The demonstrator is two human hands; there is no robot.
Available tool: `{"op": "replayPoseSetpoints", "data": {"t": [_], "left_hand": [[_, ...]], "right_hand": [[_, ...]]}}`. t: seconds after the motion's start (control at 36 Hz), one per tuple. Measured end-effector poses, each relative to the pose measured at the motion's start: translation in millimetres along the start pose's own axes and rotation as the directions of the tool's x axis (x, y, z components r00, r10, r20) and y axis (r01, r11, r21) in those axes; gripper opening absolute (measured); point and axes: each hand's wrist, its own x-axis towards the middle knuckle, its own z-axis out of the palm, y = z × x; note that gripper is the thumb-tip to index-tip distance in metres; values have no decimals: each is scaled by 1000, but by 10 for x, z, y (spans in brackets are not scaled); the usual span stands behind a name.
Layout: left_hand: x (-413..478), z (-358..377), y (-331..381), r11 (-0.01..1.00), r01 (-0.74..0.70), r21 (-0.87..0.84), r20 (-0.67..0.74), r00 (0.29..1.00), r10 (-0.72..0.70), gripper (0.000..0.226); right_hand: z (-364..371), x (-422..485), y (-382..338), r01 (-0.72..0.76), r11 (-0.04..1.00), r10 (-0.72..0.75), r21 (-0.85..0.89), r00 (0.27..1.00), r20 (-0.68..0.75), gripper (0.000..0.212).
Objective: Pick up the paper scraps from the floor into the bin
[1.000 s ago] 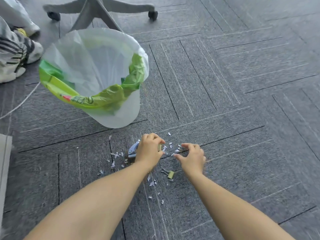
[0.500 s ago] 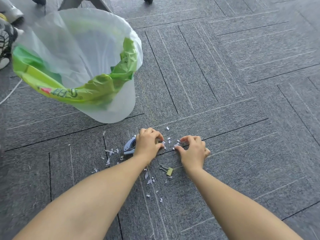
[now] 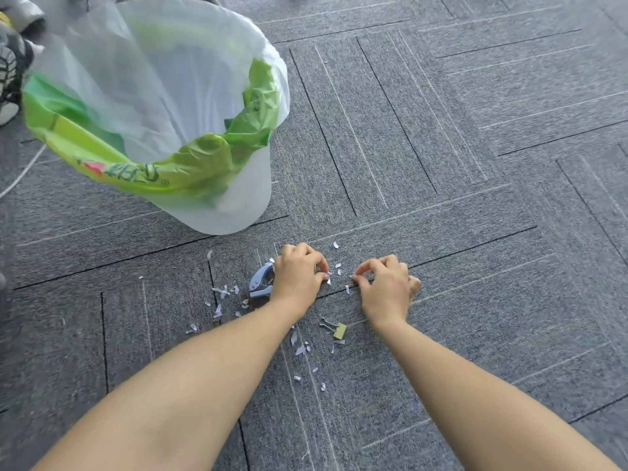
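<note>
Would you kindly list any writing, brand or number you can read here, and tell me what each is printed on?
Green bag in the bin: large white characters beside a red mark, upside down and creased; not readable.
Same bag, inner fold: small dark print, too small to read.
Hole punch, binder clip, paper scraps: no text visible.

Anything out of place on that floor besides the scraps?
A small blue tool lies beside the left hand, and a binder clip sits among the paper scraps; neither is paper for the bin.
</note>
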Motion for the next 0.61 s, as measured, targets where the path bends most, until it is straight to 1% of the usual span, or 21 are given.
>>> {"op": "replayPoseSetpoints", "data": {"t": [0.14,0.19,0.25,0.31,0.39,0.44,0.5,0.53,0.56,0.61], "left_hand": [[11,12,-13,996,-62,62,-12,998,63,6],[2,12,-12,991,-92,96,-10,996,94,8],[-23,26,-9,983,-120,141,-4,993,122,8],[-67,34,-10,970,-144,196,11,989,145,8],[-124,37,-35,948,-189,256,63,982,179,10],[-145,-30,-16,963,-186,197,78,982,174,10],[-187,-164,37,985,-160,70,65,986,156,6],[-229,-250,69,989,-149,-5,64,987,149,4],[-292,-353,104,987,-136,-86,77,987,143,5],[-458,-585,156,966,-111,-235,123,982,143,8]], "right_hand": [[-29,34,-40,12,999,-10,-53,999,40,8],[-39,42,-43,59,993,-54,-101,997,52,9],[-53,29,-35,135,978,-127,-161,990,63,11],[-78,-3,-28,190,962,-172,-196,980,102,11],[-144,-94,-27,212,967,-187,-141,968,168,10],[-217,-159,-57,220,974,-208,-56,963,170,8],[-295,-215,-110,215,975,-222,63,959,174,4],[-337,-245,-145,200,968,-226,151,956,185,5],[-389,-279,-190,183,953,-232,243,954,192,10],[-525,-360,-291,177,916,-258,361,947,189,16]]}}
